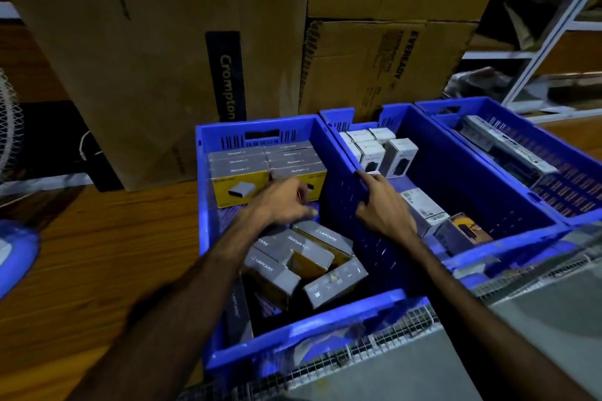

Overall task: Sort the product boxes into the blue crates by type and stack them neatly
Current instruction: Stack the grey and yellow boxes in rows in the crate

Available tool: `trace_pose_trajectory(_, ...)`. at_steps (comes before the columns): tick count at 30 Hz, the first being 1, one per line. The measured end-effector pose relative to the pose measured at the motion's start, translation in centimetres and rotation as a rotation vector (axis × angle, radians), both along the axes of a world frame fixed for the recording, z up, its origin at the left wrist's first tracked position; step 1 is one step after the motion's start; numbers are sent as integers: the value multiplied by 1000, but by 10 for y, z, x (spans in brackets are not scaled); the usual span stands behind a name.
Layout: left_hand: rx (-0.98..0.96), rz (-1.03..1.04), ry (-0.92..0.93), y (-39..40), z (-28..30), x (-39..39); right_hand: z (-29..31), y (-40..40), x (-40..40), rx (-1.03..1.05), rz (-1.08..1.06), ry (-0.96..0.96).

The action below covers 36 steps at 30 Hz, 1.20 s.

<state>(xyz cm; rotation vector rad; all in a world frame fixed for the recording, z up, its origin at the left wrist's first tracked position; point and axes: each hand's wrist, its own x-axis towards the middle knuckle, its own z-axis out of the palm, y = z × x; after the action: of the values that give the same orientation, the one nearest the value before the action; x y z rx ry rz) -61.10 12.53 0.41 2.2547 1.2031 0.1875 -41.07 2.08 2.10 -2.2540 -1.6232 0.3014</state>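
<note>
Crates (365,298) side by side on a wooden floor, each for one box type. In the left crate, grey-and-yellow boxes form a neat stack (267,166) against the far wall, leaving the near end free for the loose boxes (306,257) that lie tumbled there, not yet squared. The left hand (283,202) reaches between stack and loose boxes, fingers curled; whether it grips a box cannot be told, since motion blurs it. The right hand (382,205) clasps the shared wall (342,156) between crates, probably to steady them. White boxes (374,150) stand upright in the middle crate.
</note>
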Motion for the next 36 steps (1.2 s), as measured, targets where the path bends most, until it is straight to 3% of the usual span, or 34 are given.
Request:
trace_pose_trajectory(4,-144,-207,60,-7,-23,-6,1,0,0,13,-1,8)
trace_pose_trajectory(9,-192,-191,51,-9,-18,-2,-1,0,2,26,9,13)
trace_pose_trajectory(18,-86,-185,70,-4,-23,3,-6,1,5,78,24,27)
trace_pose_trajectory(27,-174,105,-523,19,1,-32,-12,5,8,194,176,-30)
trace_pose_trajectory(33,-169,82,-620,14,5,-27,-13,5,11,291,169,45)
trace_pose_trajectory(36,-142,243,-684,14,2,-20,-12,4,12,443,176,125)
